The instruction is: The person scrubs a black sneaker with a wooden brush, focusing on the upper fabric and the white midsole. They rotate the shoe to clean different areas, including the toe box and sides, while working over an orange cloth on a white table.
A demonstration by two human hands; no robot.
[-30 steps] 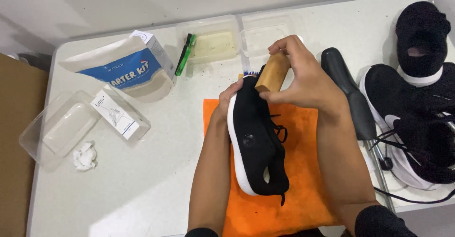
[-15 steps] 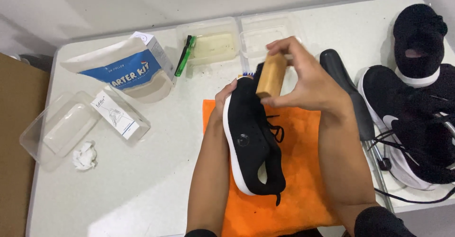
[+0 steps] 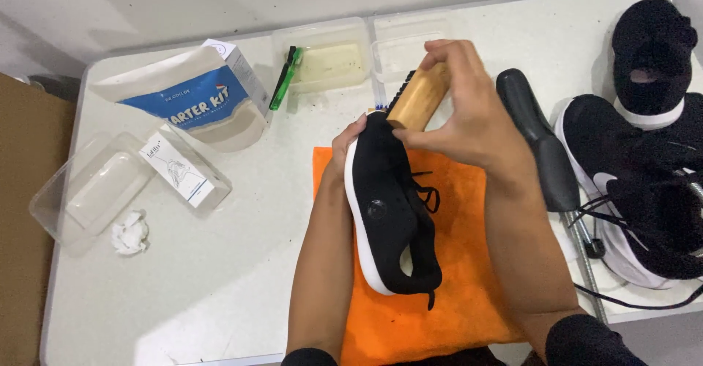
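A person works at a white surface [image 3: 220, 278], seen from above. Their left hand [image 3: 350, 140] is wrapped around the far end of a black knit shoe with a white sole [image 3: 392, 212], grip clamped on it, holding it turned on its side over an orange cloth [image 3: 461, 263] spread at the near middle of the surface. Their right hand [image 3: 469, 113] is closed on a brush with a round wooden handle [image 3: 419, 96], pressing its bristled end against the toe of the shoe.

To the far left lies a white and blue pouch [image 3: 194, 102] with a small box behind it. Nearer, at the left edge, sits a clear plastic tray [image 3: 95, 187] with a small white box [image 3: 178, 170] beside it and a crumpled white wad [image 3: 130, 232] just in front. At the far middle stand two clear tubs [image 3: 329, 62], the left one holding cloudy liquid, with a green and black brush [image 3: 284, 79] lying beside it.

To the right of the hands lies a black shoe tree [image 3: 538, 143]. Further right sit more black shoes with white soles [image 3: 644, 190], laces trailing.
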